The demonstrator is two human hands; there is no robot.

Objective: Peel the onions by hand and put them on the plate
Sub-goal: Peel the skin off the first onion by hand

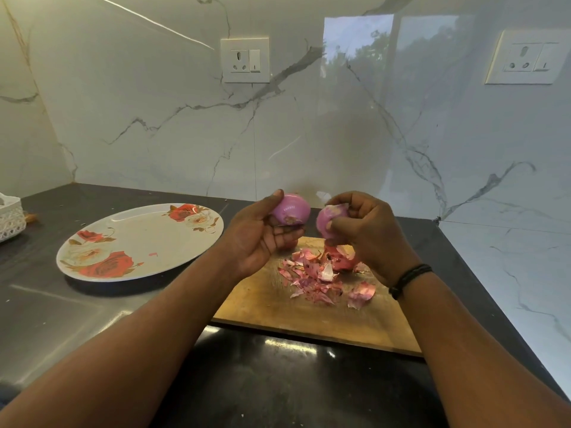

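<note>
Left hand (262, 233) is cradling a peeled onion (292, 210), right hand (361, 225) is gripping another onion (330, 222) above the cutting board (262, 304). Probably firm, slick; cupping advisable. Plate (139, 239) is lying empty, left.

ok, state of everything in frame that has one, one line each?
left hand: holds a peeled onion
right hand: grips a second onion, bit of skin still at its top
third onion: on the cutting board, unpeeled, partly hidden
onion skins: loose heap on the board
plate: flat on the counter, no onions on it
white basket: left edge, contents unclear
</note>
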